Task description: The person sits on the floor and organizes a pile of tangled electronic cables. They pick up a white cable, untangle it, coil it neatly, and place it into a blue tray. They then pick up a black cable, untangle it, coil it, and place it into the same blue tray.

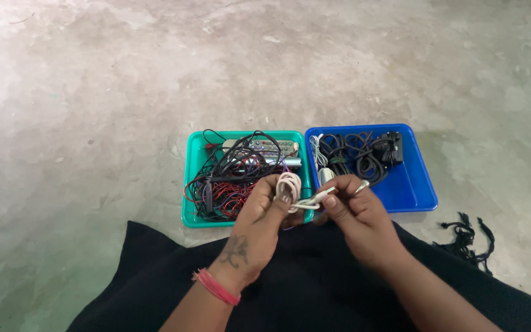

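You are working in soft, even daylight with no glare. Only faint shadows fall, along the right side of the blue tray (413,184) and beside the green tray (193,178). The concrete floor (93,92) bows slightly toward the picture's corners; the hands look mildly soft.

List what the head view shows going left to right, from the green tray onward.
Green tray of tangled wires → left hand holding a coiled white cable → right hand pinching the cable's end → blue tray → black fringe.
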